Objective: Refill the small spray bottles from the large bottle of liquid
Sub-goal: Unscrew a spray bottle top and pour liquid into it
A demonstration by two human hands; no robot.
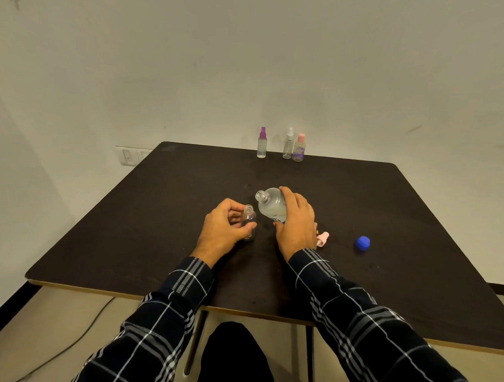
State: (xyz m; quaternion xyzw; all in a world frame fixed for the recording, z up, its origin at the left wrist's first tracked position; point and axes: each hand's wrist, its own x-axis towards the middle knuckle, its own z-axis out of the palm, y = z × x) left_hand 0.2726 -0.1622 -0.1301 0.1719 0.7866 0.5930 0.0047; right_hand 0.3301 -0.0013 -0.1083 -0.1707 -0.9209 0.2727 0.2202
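**Mouth-to-mouth line-up before the pour**

Grips small spray bottle (249, 219) in left hand (223, 226), thumb and fingers curled round its body. Stands it upright on the bench (160, 222), neck uncapped.

Clasps large bottle (270, 206) in right hand (296, 218), palm on its right flank, fingers wrapped over the far side. Tilts its long axis up and leftward, with open mouth just beyond and right of the small neck, a little higher, not yet over it. Cannot tell whether its base touches the bench; hidden by the hand.

Probably calls for a short swing left and a steeper tip, to set one narrow threaded mouth over a narrower one. Risks a spill if misaligned.

Notes clear thin plastic on both, ribbed screw threads, a smooth rounded shoulder on the large one.

Finds pink spray head (323, 239) on its side just right of the right hand, and blue cap (362, 242) further right. Sees purple-topped bottle (261, 143), white-topped bottle (288, 145) and pink-topped bottle (298, 149) upright at the far edge, well apart from the hands.
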